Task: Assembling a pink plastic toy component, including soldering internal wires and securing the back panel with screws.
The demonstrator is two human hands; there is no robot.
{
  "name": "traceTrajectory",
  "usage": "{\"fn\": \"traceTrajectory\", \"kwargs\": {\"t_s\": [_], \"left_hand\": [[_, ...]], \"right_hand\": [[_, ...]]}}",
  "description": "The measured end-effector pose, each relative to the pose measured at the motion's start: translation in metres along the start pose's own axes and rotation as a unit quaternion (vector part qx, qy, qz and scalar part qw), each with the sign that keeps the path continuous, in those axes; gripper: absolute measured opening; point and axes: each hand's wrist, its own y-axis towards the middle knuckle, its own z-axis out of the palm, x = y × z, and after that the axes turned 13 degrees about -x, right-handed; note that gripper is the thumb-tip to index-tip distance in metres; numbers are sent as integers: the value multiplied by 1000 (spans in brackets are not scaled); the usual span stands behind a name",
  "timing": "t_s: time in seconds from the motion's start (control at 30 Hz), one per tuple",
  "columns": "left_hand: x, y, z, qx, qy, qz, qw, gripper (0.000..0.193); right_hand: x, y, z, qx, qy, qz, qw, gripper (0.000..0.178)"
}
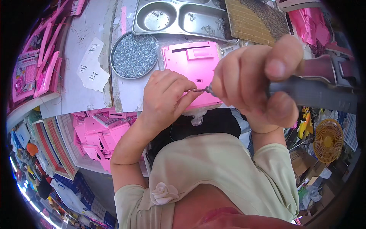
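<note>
A pink plastic casing lies on the bench in front of me, with a slot near its far edge and a small cutout lower down. My right hand is wrapped round a grey power screwdriver, held level above the casing's right side. Its thin bit points left and meets the fingertips of my left hand. Thumb and forefinger there are pinched on what looks like a small screw at the bit's tip, mostly hidden by the fingers. Left of the casing, a round metal dish is full of small silvery screws.
A steel compartment tray with scattered small screws stands at the back, beside a brown board. Pink parts crowd a shelf at far left and a white crate below. Torn paper lies left; a yellow fan stands right.
</note>
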Motion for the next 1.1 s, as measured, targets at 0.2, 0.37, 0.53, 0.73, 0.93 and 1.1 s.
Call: {"fn": "traceTrajectory", "kwargs": {"t_s": [0.2,0.37,0.53,0.73,0.93,1.1], "left_hand": [[0,1,-3,25,0,-11,1000,20],[1,-1,-5,26,-11,-17,999,20],[0,4,-6,53,10,17,998,21],[1,13,-10,77,12,51,996,20],[0,13,-12,116,29,51,991,20],[-2,15,-12,99,28,68,992,20]], "right_hand": [[-11,0,-3,1,-12,16,1000,31],[-15,-3,-6,-18,-27,12,999,30],[-4,-1,4,-23,-8,27,999,30],[-18,0,2,32,-21,46,998,33],[-12,-6,4,-19,-39,39,998,33],[-10,-2,3,22,-43,37,998,32]]}}
